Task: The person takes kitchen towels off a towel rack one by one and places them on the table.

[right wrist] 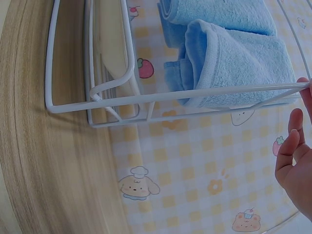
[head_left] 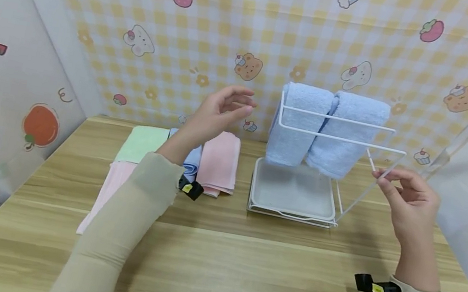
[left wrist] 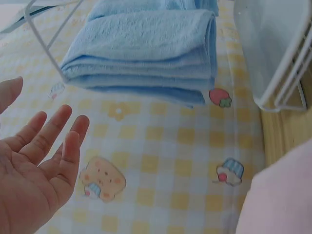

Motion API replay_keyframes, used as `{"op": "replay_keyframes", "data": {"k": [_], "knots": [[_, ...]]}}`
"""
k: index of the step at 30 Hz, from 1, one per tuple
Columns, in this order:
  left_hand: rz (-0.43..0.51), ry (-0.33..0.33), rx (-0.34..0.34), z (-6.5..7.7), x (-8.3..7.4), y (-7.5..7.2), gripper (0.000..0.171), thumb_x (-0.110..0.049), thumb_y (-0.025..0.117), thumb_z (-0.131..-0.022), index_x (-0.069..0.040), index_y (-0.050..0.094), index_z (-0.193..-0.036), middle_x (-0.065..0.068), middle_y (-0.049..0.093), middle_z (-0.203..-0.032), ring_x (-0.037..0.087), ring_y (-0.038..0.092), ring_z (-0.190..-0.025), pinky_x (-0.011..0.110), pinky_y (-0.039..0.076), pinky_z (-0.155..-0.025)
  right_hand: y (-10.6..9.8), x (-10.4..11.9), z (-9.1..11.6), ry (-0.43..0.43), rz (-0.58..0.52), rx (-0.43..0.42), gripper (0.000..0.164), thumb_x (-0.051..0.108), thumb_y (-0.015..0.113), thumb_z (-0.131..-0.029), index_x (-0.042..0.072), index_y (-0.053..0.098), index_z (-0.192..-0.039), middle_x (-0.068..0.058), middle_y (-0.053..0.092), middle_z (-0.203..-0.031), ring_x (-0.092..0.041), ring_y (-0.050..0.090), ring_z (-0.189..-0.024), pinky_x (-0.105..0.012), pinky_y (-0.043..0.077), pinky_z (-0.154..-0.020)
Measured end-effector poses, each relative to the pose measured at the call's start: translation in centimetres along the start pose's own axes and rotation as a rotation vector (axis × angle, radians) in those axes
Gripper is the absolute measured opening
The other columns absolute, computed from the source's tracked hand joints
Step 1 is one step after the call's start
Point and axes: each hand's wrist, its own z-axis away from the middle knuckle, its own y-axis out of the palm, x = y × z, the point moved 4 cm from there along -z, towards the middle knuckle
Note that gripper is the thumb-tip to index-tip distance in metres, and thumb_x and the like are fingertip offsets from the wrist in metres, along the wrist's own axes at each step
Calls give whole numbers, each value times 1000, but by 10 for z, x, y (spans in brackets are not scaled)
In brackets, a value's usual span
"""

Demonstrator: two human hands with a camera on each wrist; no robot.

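Observation:
A white wire rack (head_left: 368,198) stands on the table with a shallow white tray (head_left: 292,190) at its base. Two folded light-blue towels, a left one (head_left: 292,148) and a right one (head_left: 339,159), hang side by side over its upper wires. My right hand (head_left: 413,209) pinches the rack's right side wire between thumb and fingers. Left of the rack, my left hand (head_left: 218,112) is raised in the air, fingers loosely bent and holding nothing. In the left wrist view its palm (left wrist: 29,180) shows, apart from the hanging towels (left wrist: 146,44).
Below my left hand lie folded towels: a green one (head_left: 145,141), a blue one (head_left: 192,159) partly covered by my arm, a pink one (head_left: 219,159), and another pink one (head_left: 112,179) nearer. A checked cloth (head_left: 218,23) backs the wooden table (head_left: 239,277).

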Motion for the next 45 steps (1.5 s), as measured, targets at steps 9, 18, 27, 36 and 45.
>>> {"op": "replay_keyframes", "data": {"k": [9, 18, 27, 36, 45], "knots": [[38, 20, 8, -28, -14, 25, 46, -27, 60, -99, -14, 48, -142, 10, 63, -135, 20, 59, -122, 38, 52, -99, 0, 0, -2, -7, 8, -4, 16, -30, 49, -85, -23, 59, -95, -13, 74, -94, -20, 73, -93, -24, 58, -88], [105, -6, 21, -45, -16, 42, 44, -26, 62, -98, -14, 51, -140, 10, 64, -131, 21, 60, -120, 40, 52, -101, -2, 0, 0, -7, 3, -3, 18, -31, 48, -86, -24, 60, -97, -14, 73, -95, -21, 73, -94, -24, 58, -87], [139, -78, -4, -51, -16, 48, 43, -27, 61, -99, -19, 54, -140, 8, 65, -132, 15, 61, -119, 41, 53, -96, -3, 0, 1, -12, 19, -6, 16, -30, 48, -86, -23, 60, -96, -13, 73, -94, -20, 73, -94, -23, 58, -85], [236, -264, 5, -65, -12, 58, 47, -25, 63, -98, -23, 51, -144, 7, 61, -137, 21, 62, -119, 40, 53, -100, -3, 0, 2, -19, 14, 3, 16, -30, 48, -86, -24, 59, -96, -13, 72, -93, -21, 73, -94, -24, 58, -86], [355, -306, -71, -70, -16, 59, 46, -10, 69, -93, -18, 58, -137, 6, 64, -135, 19, 64, -117, 38, 52, -98, 0, 0, 0, -10, -10, 7, 15, -29, 48, -87, -24, 59, -96, -13, 71, -91, -22, 73, -95, -27, 58, -89]]}}
